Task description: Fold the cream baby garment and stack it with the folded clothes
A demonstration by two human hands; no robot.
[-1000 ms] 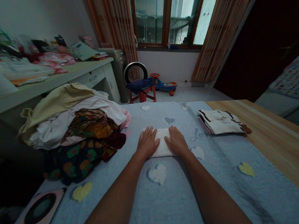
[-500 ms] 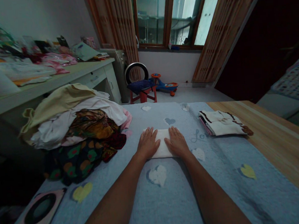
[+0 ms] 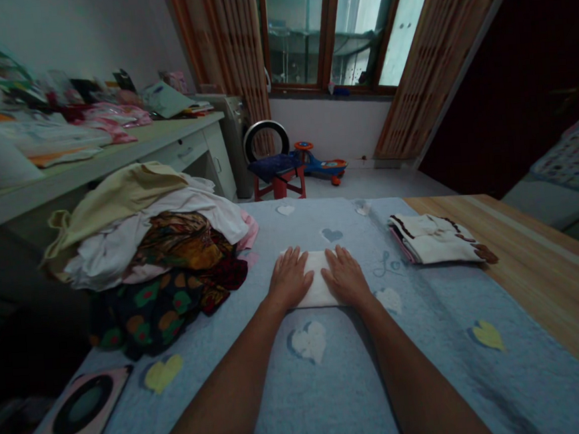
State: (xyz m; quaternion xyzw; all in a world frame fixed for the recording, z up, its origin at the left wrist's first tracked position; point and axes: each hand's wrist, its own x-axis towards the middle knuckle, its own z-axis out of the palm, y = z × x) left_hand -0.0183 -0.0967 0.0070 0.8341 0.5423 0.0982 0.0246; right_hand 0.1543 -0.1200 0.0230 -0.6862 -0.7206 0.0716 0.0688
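A small white folded cloth point(image 3: 317, 291) lies flat in the middle of the blue bedspread point(image 3: 294, 404), which has a heart pattern. My left hand point(image 3: 290, 278) rests on its left side, palm down with the fingers stretched forward. On its right side my right hand point(image 3: 345, 276) lies the same way, fingers extended. Both hands cover the cloth's outer ends, so only its middle shows. To the right sits a neat stack of folded clothes point(image 3: 434, 239), white with dark trim on top. A loose heap of clothes point(image 3: 170, 233) is piled at the left.
At the lower left lies a pink flat case point(image 3: 79, 414) with a dark oval. Bare wooden surface point(image 3: 532, 238) runs along the right edge. A cluttered desk point(image 3: 163, 143) stands at the left. Beyond the far edge are a red stool point(image 3: 280, 185) and a blue ride-on toy point(image 3: 323, 166).
The whole view has shifted very slightly to the right. My hands remain flat on the white cloth, and nothing else has visibly moved.
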